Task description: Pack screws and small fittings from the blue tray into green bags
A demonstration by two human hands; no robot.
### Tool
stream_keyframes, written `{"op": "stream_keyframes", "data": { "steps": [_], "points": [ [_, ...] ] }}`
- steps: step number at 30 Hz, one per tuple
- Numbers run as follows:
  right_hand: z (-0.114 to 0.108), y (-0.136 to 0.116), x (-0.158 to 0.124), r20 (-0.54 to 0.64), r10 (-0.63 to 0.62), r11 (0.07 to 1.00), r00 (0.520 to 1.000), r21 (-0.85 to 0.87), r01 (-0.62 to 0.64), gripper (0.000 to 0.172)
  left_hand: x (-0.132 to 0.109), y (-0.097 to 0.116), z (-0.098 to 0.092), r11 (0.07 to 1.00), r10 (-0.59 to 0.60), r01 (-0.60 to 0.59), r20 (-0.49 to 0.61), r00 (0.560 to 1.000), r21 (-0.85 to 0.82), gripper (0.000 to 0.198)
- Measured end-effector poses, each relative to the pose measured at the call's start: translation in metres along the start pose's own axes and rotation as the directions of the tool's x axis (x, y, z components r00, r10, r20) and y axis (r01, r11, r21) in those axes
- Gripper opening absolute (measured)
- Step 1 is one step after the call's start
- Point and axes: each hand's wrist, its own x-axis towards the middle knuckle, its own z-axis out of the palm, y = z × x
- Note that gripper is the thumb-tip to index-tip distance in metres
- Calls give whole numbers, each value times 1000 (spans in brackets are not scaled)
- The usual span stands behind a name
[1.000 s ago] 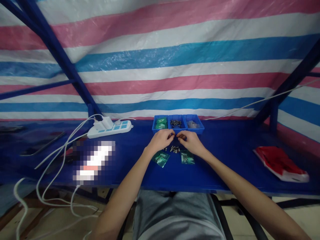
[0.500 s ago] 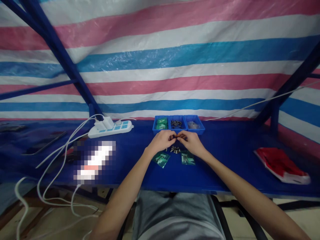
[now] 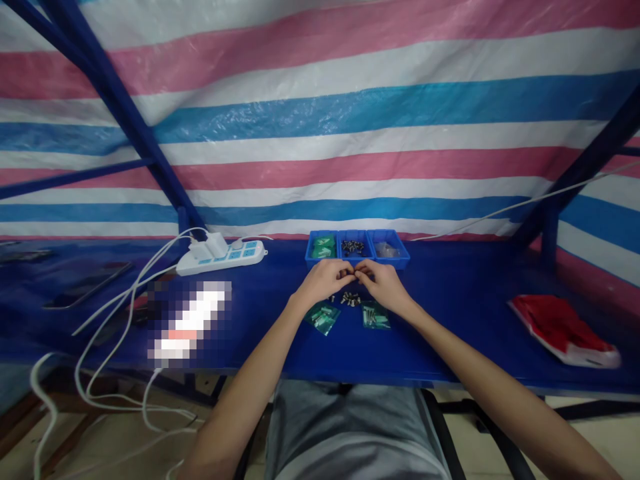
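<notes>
My left hand (image 3: 324, 281) and my right hand (image 3: 381, 285) meet fingertip to fingertip above the blue table (image 3: 450, 333), both pinched on something too small to make out. Just below them lies a small pile of dark metal parts (image 3: 351, 299). Two green packets rest nearer me, one (image 3: 323, 317) under my left wrist and one (image 3: 375, 315) under my right. Behind my hands stand three joined blue trays (image 3: 357, 248): the left holds green packets, the middle dark parts, the right a clear bag.
A white power strip (image 3: 220, 257) with plugs and white cables (image 3: 115, 300) sits at the left. A pixelated object (image 3: 190, 320) lies beside it, a dark phone (image 3: 85, 285) farther left. A red and white bag (image 3: 563, 330) lies at the right. Blue frame posts flank the striped tarp.
My fingertips have drawn together from a small gap to touching. Nothing else has moved.
</notes>
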Motion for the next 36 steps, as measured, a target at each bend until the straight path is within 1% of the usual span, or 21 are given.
{"op": "stream_keyframes", "data": {
  "steps": [6,9,12,15,18,23,30,34,36],
  "points": [
    [0,3,0,62,31,999,998,-34,-29,23,0,-2,2,998,-25,20,-61,998,-67,15],
    [0,2,0,101,33,999,994,-21,-31,22,1,-3,2,995,-34,25,-87,996,-100,18],
    [0,1,0,117,35,999,992,-3,-35,17,2,-3,2,995,-26,17,-93,995,-98,15],
    [-1,0,0,107,37,999,994,8,-38,15,1,-1,1,997,-1,-6,-88,996,-80,14],
    [-1,1,0,79,43,999,996,-17,-42,13,0,1,-1,998,20,-26,-86,996,-63,16],
    [-2,1,1,61,40,999,997,-22,-39,12,0,0,1,998,13,-17,-73,997,-60,15],
    [-2,-2,1,73,52,997,996,-68,-47,19,0,1,4,999,40,-40,-75,996,10,13],
    [-4,-3,1,89,60,998,994,-25,-58,25,-1,4,3,998,46,-43,-66,997,44,14],
    [-4,-2,2,78,60,998,995,-24,-58,27,-1,4,3,998,40,-37,-61,997,58,16]
  ]
}}
